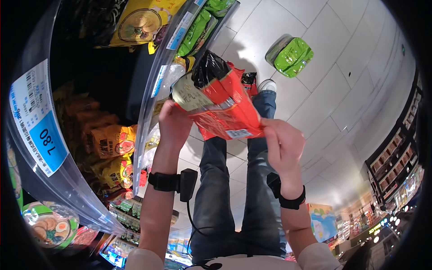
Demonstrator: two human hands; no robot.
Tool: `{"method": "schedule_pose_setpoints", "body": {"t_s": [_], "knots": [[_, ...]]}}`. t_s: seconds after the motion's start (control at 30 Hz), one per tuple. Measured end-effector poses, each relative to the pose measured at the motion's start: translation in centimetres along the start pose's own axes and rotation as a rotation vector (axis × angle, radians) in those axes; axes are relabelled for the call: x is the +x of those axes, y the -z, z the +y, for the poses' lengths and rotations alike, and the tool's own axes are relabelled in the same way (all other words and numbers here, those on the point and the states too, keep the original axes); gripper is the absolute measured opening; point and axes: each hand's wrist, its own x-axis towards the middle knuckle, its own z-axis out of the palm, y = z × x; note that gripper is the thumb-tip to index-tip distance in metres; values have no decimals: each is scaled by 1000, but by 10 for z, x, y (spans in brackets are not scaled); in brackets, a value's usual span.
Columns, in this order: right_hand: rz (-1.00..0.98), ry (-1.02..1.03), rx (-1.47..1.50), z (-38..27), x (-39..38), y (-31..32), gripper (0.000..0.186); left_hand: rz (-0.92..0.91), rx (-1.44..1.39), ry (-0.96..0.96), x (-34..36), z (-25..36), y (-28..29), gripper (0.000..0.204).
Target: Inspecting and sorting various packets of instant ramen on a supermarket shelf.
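Packet point(225, 105), red w/ black end & cream panel: in head view it's up off the floor point(333, 99), tilted, over the person's jeans point(216, 180), btwn both hands. L hand point(172, 126) grips its left edge, fingers partly hidden behind; R hand point(284, 141) pinches its lower R corner, thumb & fingers closed on it, near a small white label point(238, 133). Black band point(163, 181) w/ box point(188, 184) on L arm point(155, 216), cable point(192, 223) hanging from box; another blk band point(292, 201) on R arm point(294, 222). Part of a 2nd red/blk pkt point(249, 81) shows past the held one, just beside a white shoe point(267, 84); can't tell what it rests on. Green pkt point(294, 56) sits on floor, well apart from hands. Shelving at L: clear edge strip point(147, 108), blue/white price tags point(181, 29), yellow pkt point(141, 22) up top, orange pkts point(112, 139) lower. Dark display rack point(396, 157) far R.
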Motion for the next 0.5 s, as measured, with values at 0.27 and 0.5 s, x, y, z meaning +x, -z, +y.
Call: {"method": "schedule_pose_setpoints", "body": {"t_s": [0.27, 0.5], "knots": [[-35, 138, 93, -9, 6, -7, 8, 120, 152, -187, 6, -21, -37, 58], [373, -549, 609, -2, -19, -15, 31, 278, 374, -201, 3, -18, -58, 52]]}}
